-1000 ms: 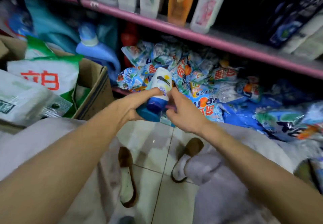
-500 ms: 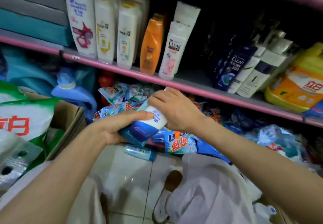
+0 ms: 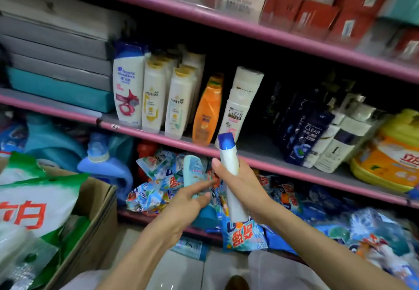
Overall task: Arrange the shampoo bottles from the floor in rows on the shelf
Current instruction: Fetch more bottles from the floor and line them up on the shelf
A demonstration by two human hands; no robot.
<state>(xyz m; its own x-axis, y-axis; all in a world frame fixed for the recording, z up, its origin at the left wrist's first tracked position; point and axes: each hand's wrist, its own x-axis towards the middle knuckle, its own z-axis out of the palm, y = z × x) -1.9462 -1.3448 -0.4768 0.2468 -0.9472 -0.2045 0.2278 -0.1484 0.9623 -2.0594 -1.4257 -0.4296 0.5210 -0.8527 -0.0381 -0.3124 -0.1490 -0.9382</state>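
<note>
My right hand (image 3: 246, 190) grips a white shampoo bottle with a blue cap (image 3: 228, 160), held upright with the cap up, just in front of the pink edge of the middle shelf (image 3: 294, 172). My left hand (image 3: 186, 203) holds a pale teal bottle (image 3: 193, 172) lower down, to the left of the white one. On the shelf stand a row of white bottles (image 3: 154, 99), an orange bottle (image 3: 207, 110), a white CLEAR bottle (image 3: 238, 108) and dark blue CLEAR bottles (image 3: 306, 135). A bare gap (image 3: 256, 147) lies between the white and dark CLEAR bottles. Another pale bottle (image 3: 190, 246) lies on the floor.
Detergent sachets (image 3: 244, 235) are piled on the bottom shelf. A cardboard box (image 3: 95, 212) with large detergent bags stands at the left, a blue jug (image 3: 106, 167) behind it. A yellow-orange tub (image 3: 392, 153) sits at the shelf's right end. Flat boxes (image 3: 59, 67) are stacked at its left.
My right hand has taken the white bottle from my left hand and lifted it upright toward the middle shelf. My left hand keeps the teal bottle. The view has tilted upward.
</note>
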